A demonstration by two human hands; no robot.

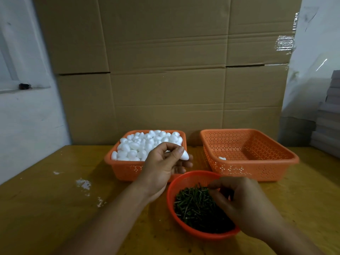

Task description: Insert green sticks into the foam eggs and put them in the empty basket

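Observation:
My left hand (165, 162) holds one white foam egg (184, 155) between thumb and fingers, in front of the orange basket (125, 170) heaped with foam eggs (145, 144). My right hand (239, 199) reaches into the round red bowl (173, 196) of green sticks (195, 207), its curled fingertips down among the sticks; whether it pinches one is hidden. At the right stands a second orange basket (257, 172), with one egg (222, 158) lying on its floor near the left wall.
The yellow wooden table (55, 208) carries white foam crumbs (83, 184) at the left. A wall of cardboard boxes (165, 70) rises just behind the baskets. Stacked grey boards (329, 122) stand at the far right.

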